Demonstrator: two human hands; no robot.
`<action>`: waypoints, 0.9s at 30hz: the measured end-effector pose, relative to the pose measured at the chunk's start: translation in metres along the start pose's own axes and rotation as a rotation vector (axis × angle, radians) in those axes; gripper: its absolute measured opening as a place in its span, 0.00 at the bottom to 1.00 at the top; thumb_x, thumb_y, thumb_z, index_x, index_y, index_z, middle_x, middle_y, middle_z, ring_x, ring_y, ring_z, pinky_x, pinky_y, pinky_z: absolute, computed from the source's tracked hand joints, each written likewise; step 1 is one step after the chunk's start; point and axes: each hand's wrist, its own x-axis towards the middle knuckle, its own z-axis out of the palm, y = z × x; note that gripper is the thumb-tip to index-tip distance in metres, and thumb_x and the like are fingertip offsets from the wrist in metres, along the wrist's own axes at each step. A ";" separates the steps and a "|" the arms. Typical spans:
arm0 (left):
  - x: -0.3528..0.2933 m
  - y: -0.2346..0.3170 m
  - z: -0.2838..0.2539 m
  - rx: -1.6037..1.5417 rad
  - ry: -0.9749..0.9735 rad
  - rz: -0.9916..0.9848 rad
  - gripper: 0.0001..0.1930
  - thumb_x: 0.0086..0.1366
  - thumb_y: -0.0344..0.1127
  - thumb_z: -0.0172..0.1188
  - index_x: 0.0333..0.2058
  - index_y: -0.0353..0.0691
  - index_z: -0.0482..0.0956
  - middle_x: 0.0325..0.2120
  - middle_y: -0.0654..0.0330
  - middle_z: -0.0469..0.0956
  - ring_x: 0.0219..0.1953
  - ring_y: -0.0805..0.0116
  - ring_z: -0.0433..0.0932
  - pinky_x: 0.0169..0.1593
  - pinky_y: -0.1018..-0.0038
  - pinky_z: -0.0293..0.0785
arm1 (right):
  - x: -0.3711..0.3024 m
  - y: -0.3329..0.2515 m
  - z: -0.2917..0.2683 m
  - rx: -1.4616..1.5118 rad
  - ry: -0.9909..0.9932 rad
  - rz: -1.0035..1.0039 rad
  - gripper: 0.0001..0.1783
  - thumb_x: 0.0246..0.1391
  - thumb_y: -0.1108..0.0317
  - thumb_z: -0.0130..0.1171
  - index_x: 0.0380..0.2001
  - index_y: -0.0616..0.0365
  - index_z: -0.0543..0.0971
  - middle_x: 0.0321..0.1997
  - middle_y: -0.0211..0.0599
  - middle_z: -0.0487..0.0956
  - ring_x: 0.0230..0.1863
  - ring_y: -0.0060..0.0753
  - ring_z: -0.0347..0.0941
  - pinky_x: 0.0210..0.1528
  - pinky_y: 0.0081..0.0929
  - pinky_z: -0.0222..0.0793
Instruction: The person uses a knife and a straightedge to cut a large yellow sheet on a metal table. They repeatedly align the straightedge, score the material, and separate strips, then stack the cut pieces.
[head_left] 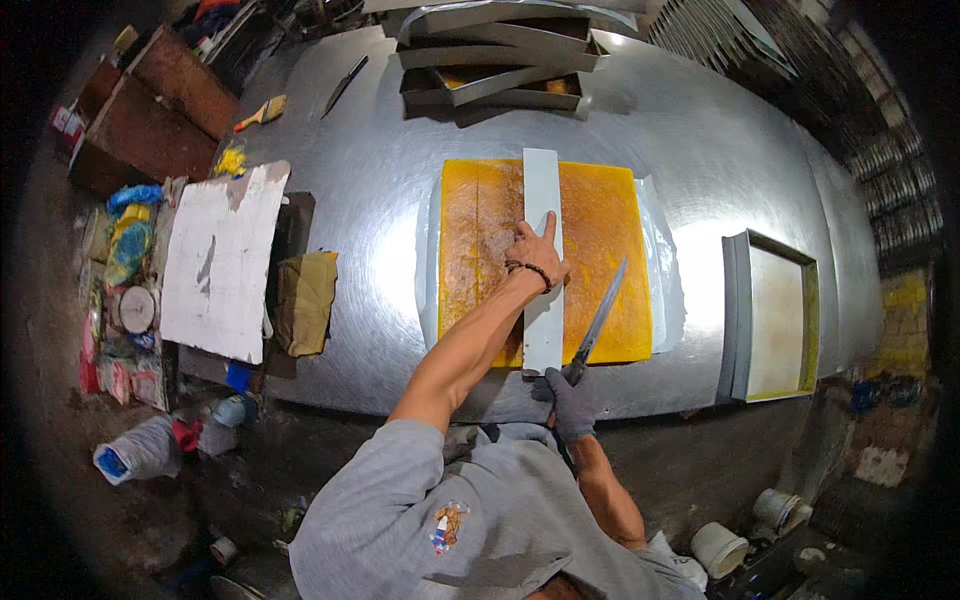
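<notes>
My left hand (540, 250) lies spread on one pale strip (543, 190), which crosses one yellow-brown slab (605, 215) mid-worktop (370, 150). My gloved right hand (574, 404) grips one knife (605, 311). The strip and my left forearm (455, 350) hide part of the slab. Around: one tray (735, 318) right, several stacked far (500, 60), another knife (345, 85) and one brush (264, 111) far left.

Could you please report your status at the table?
Left hand on strip. Gloved right hand holding knife. Strip lying across slab. Left forearm over slab.

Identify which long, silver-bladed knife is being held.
The dark-handled, silver-bladed knife in the gray-gloved right hand; the other knife lies on the shiny metal table.
</notes>
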 end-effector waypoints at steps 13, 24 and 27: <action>0.011 -0.019 0.003 -0.070 -0.047 0.007 0.56 0.57 0.60 0.68 0.77 0.55 0.44 0.62 0.28 0.55 0.61 0.30 0.69 0.51 0.45 0.78 | 0.012 0.022 0.008 0.078 0.039 -0.019 0.14 0.62 0.64 0.65 0.40 0.66 0.80 0.33 0.41 0.85 0.31 0.34 0.83 0.33 0.30 0.78; 0.011 -0.018 0.006 -0.058 -0.042 -0.002 0.57 0.57 0.59 0.70 0.77 0.54 0.44 0.60 0.34 0.58 0.59 0.35 0.69 0.45 0.48 0.79 | 0.004 0.010 0.015 0.066 0.051 0.054 0.10 0.63 0.66 0.63 0.38 0.64 0.80 0.31 0.43 0.84 0.29 0.34 0.81 0.31 0.30 0.78; 0.004 -0.016 0.001 -0.065 -0.096 -0.031 0.57 0.57 0.59 0.70 0.77 0.54 0.44 0.60 0.34 0.57 0.60 0.34 0.69 0.45 0.48 0.79 | 0.005 0.016 0.009 0.040 0.028 0.007 0.10 0.63 0.68 0.63 0.40 0.64 0.77 0.30 0.44 0.83 0.27 0.34 0.80 0.28 0.28 0.77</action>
